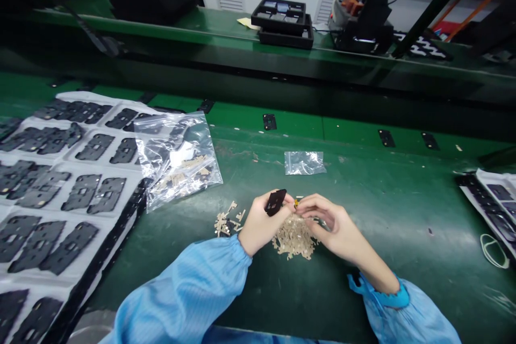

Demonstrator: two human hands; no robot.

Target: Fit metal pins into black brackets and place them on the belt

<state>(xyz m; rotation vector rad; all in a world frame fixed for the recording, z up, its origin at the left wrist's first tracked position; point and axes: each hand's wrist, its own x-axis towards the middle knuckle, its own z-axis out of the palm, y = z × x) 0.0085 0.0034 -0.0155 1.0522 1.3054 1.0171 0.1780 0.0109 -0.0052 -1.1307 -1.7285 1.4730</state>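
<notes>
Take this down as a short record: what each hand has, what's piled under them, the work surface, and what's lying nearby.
left hand: holds a flat black part
right hand: fingertips beside a tiny yellow piece
under hands: pile of beige strips
left of pile: smaller beige pile
surface: green workbench
nearby: clear bag of beige strips; small clear bag; white sheet of black parts

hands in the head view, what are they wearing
Both are bare, no gloves: left hand, right hand. The arms wear loose light blue sleeves with fine stripes. The left sleeve gathers at the wrist; the right sleeve ends in a brighter blue cuff.
</notes>
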